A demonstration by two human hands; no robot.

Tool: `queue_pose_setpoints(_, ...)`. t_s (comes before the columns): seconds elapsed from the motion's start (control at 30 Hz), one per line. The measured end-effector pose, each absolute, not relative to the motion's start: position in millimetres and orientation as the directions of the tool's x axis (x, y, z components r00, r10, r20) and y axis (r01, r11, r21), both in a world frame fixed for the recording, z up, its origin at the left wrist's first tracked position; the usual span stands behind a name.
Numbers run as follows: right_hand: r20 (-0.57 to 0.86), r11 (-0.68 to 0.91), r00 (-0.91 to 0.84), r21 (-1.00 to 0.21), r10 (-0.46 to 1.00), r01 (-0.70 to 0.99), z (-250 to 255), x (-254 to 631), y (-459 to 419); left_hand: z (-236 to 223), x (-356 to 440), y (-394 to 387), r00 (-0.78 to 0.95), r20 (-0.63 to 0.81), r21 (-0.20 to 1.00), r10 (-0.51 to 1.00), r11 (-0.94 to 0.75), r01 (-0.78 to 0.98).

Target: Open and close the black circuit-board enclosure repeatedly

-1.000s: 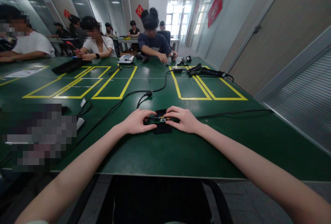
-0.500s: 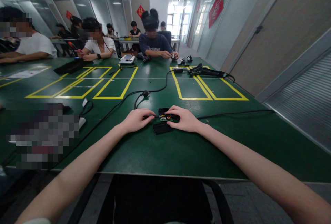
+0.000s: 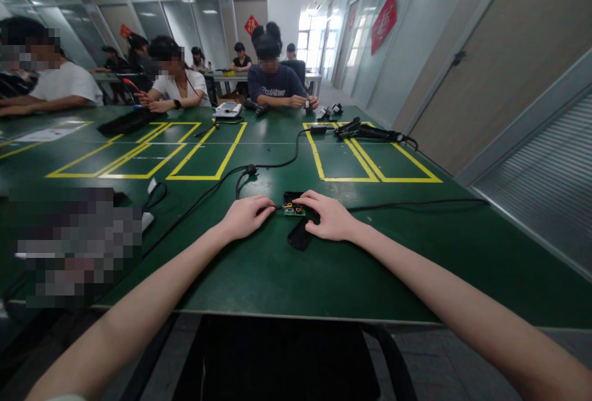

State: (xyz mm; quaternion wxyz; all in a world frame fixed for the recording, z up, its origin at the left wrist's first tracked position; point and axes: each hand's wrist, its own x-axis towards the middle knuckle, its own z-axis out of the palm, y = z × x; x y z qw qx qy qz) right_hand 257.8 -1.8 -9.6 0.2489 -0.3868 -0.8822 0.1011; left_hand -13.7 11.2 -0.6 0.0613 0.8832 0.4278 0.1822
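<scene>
On the green table a small black case lies open, showing a green circuit board with small coloured parts. My left hand rests curled on the table at the board's left end, its fingers pinched on the black cable that enters there. My right hand is curled over the right side of the case, fingers on its edge. A loose black cover lies on the table just under my right hand's thumb side.
A black cable runs from the case across yellow taped rectangles. Another thin cable trails right. Black tools lie at the far right. Several people sit at the table's far side and left. A blurred patch covers the near left.
The black cover has come away from the case and shifted toward my right hand, leaving the circuit board in plain sight. Both hands stayed at the case. The cable loop moved slightly left.
</scene>
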Motion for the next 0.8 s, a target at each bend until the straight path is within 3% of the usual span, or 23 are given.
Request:
queue_pose_setpoints(0.17,0.329,0.623,-0.537,-0.268,0.776,0.735,-7.9,255.9,-1.3,-1.0,-14.1,10.9,0.565,0.260,0.291,0.783,-0.621,0.728)
queue_pose_setpoints(0.4,0.390,0.532,-0.415,-0.263,0.822,0.805,-23.5,243.2,0.7,-3.8,-11.4,11.2,0.566,0.316,0.278,0.762,-0.645,0.712)
queue_pose_setpoints(0.57,0.448,0.571,-0.401,-0.356,0.799,0.740,-19.3,242.4,-4.1,-5.0,-11.2,14.7,0.570,0.326,0.273,0.755,-0.652,0.708)
queue_pose_setpoints(0.8,0.340,0.605,-0.512,-0.573,0.789,0.553,4.2,281.8,8.2,0.3,-11.6,12.5,0.556,0.365,0.375,0.747,-0.664,0.647)
